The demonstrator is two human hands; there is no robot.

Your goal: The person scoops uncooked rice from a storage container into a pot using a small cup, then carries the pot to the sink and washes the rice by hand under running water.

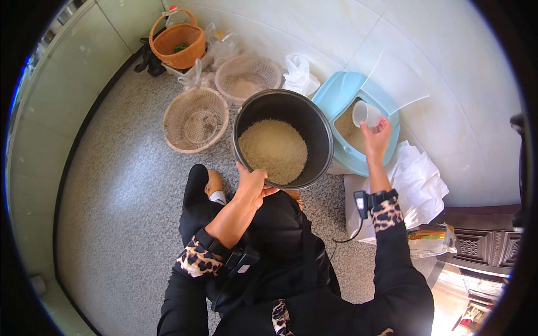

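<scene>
My left hand (251, 185) grips the near rim of a dark cooking pot (309, 126), tilted towards me. A layer of uncooked rice (275, 147) covers its bottom. To the right, my right hand (377, 136) holds a translucent plastic cup (365, 114) by its side, over the opening of a light-blue rice bin (332, 94). Grain (349, 130) shows inside the bin, below the cup. The bin's clear lid (395, 82) stands raised against the wall. How much the cup contains cannot be made out.
Two plastic mesh baskets (195, 119) sit left of the pot, one behind the other. Farther back are an orange handled basket (178, 44) with greens and several plastic bags (222, 46). White sacks (420, 185) lie right of the bin, near a dark carved cabinet (475, 243). Tiled walls bound the speckled floor (126, 180).
</scene>
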